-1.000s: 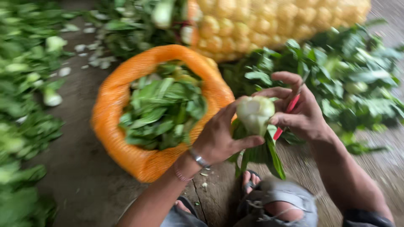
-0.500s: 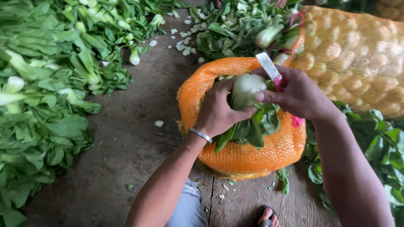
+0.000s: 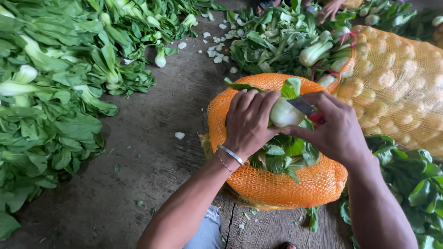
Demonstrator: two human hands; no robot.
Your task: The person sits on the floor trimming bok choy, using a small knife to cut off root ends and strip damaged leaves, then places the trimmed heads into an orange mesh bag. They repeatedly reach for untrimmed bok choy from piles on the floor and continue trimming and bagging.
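Bok choy head (image 3: 284, 113): pale bulb base up, held over the mouth of the orange mesh sack (image 3: 272, 186), just right of frame centre. I see my left hand (image 3: 249, 122) wrapped around its left side, fingers curled tight over the stalk, a silver bangle (image 3: 230, 155) on the wrist. My right hand (image 3: 337, 129) is closed on a small knife (image 3: 307, 108) with a red handle; the blade lies flat against the top of the bulb at about 1 o'clock from it. Both hands are fully closed, each on its own thing.

Sack sits on the dark floor (image 3: 152, 152), open top filled with loose green leaves directly under the bulb. At 2 o'clock from the sack, touching it, a second netted sack (image 3: 401, 92), yellowish, packed with pale trimmed heads. At 12 o'clock, a heap of untrimmed greens (image 3: 277, 41), white offcuts scattered beside it. Far left, 9 to 10 o'clock, a large spread of bok choy (image 3: 50, 92) on the floor. More leaves at 4 o'clock, under my right forearm. Top edge, 1 o'clock: another person's hand (image 3: 330, 9) among the greens.
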